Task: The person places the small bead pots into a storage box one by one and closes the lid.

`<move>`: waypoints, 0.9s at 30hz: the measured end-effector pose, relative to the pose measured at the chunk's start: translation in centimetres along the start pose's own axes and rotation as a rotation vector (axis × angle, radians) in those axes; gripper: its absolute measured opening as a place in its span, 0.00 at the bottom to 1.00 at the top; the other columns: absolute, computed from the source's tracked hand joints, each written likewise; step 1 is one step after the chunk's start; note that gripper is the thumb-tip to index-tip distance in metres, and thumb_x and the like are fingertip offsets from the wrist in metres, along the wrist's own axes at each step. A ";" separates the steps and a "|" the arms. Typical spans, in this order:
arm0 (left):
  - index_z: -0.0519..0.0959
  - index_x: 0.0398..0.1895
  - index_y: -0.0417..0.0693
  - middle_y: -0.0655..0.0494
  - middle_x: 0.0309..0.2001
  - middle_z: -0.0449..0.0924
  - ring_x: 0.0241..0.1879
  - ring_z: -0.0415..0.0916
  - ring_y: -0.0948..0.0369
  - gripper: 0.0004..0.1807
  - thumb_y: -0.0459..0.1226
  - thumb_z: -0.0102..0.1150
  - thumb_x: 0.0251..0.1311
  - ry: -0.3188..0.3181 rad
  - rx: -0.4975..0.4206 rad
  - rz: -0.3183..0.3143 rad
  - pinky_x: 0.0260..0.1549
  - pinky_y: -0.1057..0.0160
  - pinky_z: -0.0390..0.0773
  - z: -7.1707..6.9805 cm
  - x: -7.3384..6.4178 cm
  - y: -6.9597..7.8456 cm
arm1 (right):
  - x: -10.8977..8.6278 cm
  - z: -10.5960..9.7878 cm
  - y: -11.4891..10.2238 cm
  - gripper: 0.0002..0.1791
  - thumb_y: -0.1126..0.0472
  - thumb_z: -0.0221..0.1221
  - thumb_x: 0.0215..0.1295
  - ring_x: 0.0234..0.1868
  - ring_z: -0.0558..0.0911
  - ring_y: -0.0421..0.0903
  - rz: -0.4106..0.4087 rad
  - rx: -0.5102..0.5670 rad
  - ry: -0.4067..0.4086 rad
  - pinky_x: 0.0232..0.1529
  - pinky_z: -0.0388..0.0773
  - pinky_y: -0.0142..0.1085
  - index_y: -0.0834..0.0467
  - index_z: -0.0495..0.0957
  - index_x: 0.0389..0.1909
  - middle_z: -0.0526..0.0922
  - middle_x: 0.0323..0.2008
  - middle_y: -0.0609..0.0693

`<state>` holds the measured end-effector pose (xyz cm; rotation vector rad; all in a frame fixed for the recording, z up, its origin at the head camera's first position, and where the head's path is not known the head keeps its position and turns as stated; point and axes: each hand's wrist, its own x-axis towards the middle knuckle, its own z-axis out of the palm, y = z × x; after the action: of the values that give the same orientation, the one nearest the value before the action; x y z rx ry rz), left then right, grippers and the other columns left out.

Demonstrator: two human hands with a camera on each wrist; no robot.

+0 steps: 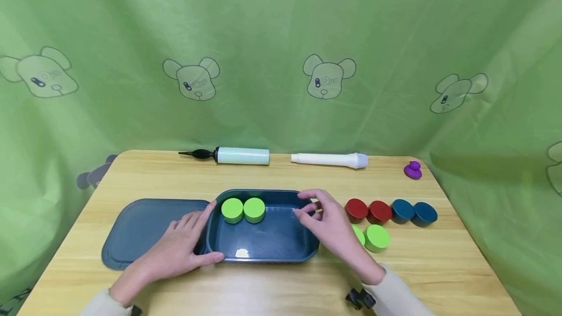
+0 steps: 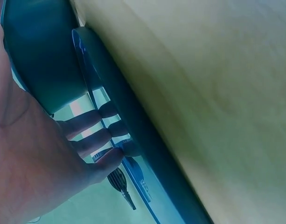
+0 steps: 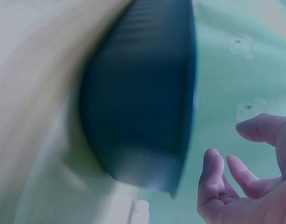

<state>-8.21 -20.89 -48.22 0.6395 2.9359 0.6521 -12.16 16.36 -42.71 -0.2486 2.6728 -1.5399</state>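
Find two green discs inside the blue box, toward ten o'clock, and two more green discs outside, near three o'clock. Probably light, stiff, slightly slippery and hard to break; best pinched across the round side. Touches the box's nine o'clock end with the left hand, fingers extended; grasps nothing with the right hand, loosely curved at the two o'clock rim.
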 end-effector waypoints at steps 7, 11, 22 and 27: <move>0.41 0.92 0.57 0.35 0.77 0.68 0.75 0.66 0.36 0.64 0.72 0.64 0.66 -0.009 -0.015 -0.008 0.67 0.26 0.65 0.0 0.1 0.0 | -1.2 -3.2 -0.2 0.20 0.60 0.72 0.73 0.42 0.88 0.50 -0.011 0.009 0.045 0.44 0.85 0.37 0.56 0.83 0.63 0.89 0.47 0.53; 0.41 0.92 0.57 0.35 0.76 0.68 0.74 0.66 0.36 0.65 0.71 0.65 0.66 -0.010 -0.020 -0.013 0.66 0.25 0.65 -0.1 0.0 0.0 | -2.0 -4.8 0.4 0.20 0.62 0.71 0.74 0.39 0.87 0.48 -0.043 0.010 0.066 0.40 0.83 0.34 0.58 0.82 0.63 0.88 0.44 0.52; 0.40 0.92 0.58 0.35 0.77 0.68 0.75 0.66 0.36 0.64 0.71 0.64 0.66 -0.024 -0.026 -0.023 0.66 0.25 0.65 0.1 0.2 0.2 | -4.1 -10.1 4.0 0.19 0.58 0.70 0.77 0.36 0.79 0.46 0.031 -0.078 0.159 0.35 0.76 0.30 0.59 0.82 0.63 0.82 0.40 0.54; 0.40 0.92 0.58 0.34 0.77 0.68 0.75 0.66 0.35 0.64 0.72 0.64 0.66 -0.026 -0.021 -0.025 0.67 0.25 0.64 0.0 0.1 0.0 | -4.8 -11.3 5.7 0.19 0.56 0.69 0.77 0.39 0.79 0.44 0.041 -0.117 0.177 0.35 0.76 0.30 0.59 0.83 0.63 0.82 0.41 0.54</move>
<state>-8.31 -20.81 -48.21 0.6031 2.9044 0.6654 -9.43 29.61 -42.18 -0.0638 2.8876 -1.4607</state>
